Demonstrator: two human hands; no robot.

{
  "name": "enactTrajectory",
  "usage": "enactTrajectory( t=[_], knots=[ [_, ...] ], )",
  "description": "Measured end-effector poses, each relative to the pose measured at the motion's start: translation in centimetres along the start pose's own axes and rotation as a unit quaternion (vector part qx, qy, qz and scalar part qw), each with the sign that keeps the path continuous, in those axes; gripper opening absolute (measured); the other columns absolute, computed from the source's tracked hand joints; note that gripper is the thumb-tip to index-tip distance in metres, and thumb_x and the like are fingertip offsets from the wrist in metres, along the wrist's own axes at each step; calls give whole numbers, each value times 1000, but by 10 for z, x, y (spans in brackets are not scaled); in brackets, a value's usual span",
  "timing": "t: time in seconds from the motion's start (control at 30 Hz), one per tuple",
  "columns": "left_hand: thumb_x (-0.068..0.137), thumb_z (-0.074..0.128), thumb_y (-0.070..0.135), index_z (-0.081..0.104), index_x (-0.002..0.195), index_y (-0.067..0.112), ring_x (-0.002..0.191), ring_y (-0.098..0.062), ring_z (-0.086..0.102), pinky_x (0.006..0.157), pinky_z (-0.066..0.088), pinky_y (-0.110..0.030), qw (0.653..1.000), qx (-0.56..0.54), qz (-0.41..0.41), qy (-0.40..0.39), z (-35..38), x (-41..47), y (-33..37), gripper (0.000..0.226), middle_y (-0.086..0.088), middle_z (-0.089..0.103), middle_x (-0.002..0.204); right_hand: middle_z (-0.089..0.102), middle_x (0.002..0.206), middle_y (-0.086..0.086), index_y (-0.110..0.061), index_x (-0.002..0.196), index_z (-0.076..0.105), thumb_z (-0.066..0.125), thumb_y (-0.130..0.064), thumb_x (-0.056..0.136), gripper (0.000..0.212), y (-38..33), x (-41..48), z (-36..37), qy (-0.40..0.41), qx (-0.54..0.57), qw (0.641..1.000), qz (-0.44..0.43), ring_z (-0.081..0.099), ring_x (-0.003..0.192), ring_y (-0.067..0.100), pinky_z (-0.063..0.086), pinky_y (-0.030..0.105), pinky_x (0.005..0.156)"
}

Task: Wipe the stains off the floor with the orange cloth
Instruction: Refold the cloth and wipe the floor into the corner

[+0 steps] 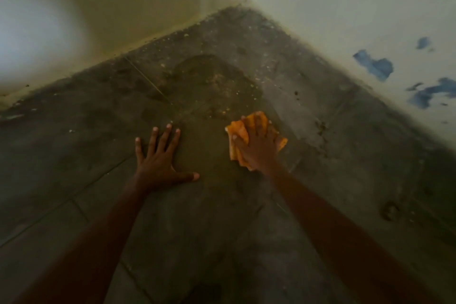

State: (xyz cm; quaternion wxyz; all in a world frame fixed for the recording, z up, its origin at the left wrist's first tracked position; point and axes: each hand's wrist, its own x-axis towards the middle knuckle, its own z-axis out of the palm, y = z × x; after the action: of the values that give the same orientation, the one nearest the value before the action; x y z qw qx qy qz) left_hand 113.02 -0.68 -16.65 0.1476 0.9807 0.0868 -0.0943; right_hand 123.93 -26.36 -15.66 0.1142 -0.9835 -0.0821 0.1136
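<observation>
The orange cloth (238, 136) lies bunched on the grey tiled floor (202, 217), just right of centre. My right hand (256, 148) lies on top of it with fingers spread, pressing it down; part of the cloth is hidden under the palm. My left hand (158, 160) rests flat on the bare floor to the left, fingers splayed, holding nothing. A dark brownish stain (209, 76) with pale crumbs spreads over the floor beyond the cloth, toward the corner. Smaller dark specks (320, 128) lie to the right of the cloth.
Two pale walls meet in a corner (244, 2) at the far end of the floor. The right wall (370, 20) has patches of blue where paint has come off. Grime lines the foot of both walls. A ring-shaped mark (389, 210) shows on the floor at right.
</observation>
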Motion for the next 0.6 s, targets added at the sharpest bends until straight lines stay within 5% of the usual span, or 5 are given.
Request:
enactTrajectory(
  t=[0.1, 0.17, 0.3, 0.4, 0.6],
  knots=[
    [49, 51, 95, -8, 151, 41, 146, -23, -25, 102, -32, -53, 1000, -10, -2, -30, -8, 0, 4, 130, 9, -20, 161, 4, 168, -3, -47, 155, 8, 23, -73, 92, 69, 15, -90, 31, 27, -21, 997, -66, 6, 153, 38, 10, 64, 119],
    [68, 50, 84, 10, 153, 36, 148, -28, -17, 97, -38, -49, 999, 26, 42, 21, -3, -9, 16, 106, 1, -5, 164, 1, 167, -9, -55, 152, 1, 18, -77, 90, 68, 54, -159, 42, 34, -7, 998, -60, 7, 154, 34, 12, 61, 119],
    [88, 40, 45, 32, 149, 14, 149, -32, 8, 116, -12, -54, 962, 92, 227, 119, 28, -42, 80, 69, -11, 23, 160, 19, 166, -6, -56, 151, 8, 33, -73, 89, 70, 105, -262, 48, 70, 15, 993, 91, 20, 151, 34, 19, 59, 117],
    [85, 60, 50, 28, 151, 19, 150, -30, 4, 118, -1, -51, 960, 36, 276, 25, 54, -59, 162, 80, -7, 16, 162, 23, 165, -5, -50, 152, 20, 40, -69, 88, 70, 123, -329, 56, 74, 13, 986, 146, 27, 148, 36, 25, 58, 116],
    [77, 57, 59, 23, 152, 24, 151, -27, 4, 119, 6, -50, 931, 28, 353, -85, 91, -103, 270, 90, -2, 10, 163, 23, 165, -3, -44, 150, 32, 36, -68, 88, 67, 161, -395, 67, 100, 29, 959, 264, 24, 149, 38, 23, 62, 117]
  ],
)
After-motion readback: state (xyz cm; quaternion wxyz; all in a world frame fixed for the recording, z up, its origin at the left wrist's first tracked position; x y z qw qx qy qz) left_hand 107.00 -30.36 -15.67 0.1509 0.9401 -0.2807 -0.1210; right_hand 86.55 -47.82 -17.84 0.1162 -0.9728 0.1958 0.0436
